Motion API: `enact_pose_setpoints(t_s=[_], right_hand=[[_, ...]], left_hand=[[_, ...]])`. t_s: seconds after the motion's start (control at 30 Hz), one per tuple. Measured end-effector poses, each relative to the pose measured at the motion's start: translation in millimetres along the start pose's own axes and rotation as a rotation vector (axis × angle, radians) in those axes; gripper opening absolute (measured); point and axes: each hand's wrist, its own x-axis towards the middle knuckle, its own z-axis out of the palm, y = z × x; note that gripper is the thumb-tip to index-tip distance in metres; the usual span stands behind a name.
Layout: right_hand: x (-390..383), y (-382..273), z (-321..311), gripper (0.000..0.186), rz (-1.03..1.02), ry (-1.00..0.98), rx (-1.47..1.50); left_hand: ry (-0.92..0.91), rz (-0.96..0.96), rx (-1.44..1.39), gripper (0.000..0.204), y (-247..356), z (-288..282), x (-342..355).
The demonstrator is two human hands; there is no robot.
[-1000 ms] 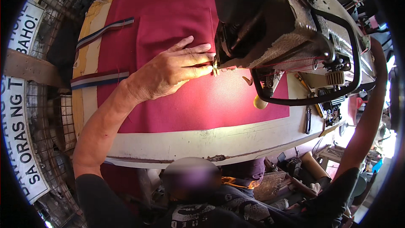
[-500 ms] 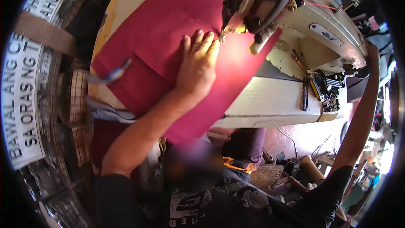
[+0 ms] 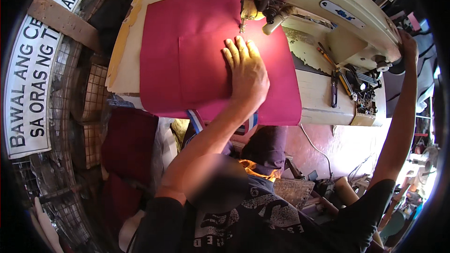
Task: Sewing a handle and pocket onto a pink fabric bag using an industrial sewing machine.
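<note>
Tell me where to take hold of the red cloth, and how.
Probably pinch the red cloth at its near right corner, from the near side: it lies mostly flat, but that corner seems to reach the front edge of the table, away from the left hand.

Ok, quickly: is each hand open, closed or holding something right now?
Left hand: open, palm down on the maroon, roughly rectangular cloth panel.
Right hand: at the right-hand end of the cream, long-armed sewing machine; its grip cannot be told.
</note>
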Motion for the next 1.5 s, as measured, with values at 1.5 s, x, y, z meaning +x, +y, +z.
enact_pose_setpoints(t_s=[1.5], right_hand=[[-202.8,-556.0,114.9,0.028,-0.924,0.134,1.058]], left_hand=[[-0.014,0.513,-0.289,0.046,-77.6,-146.1,28.7]])
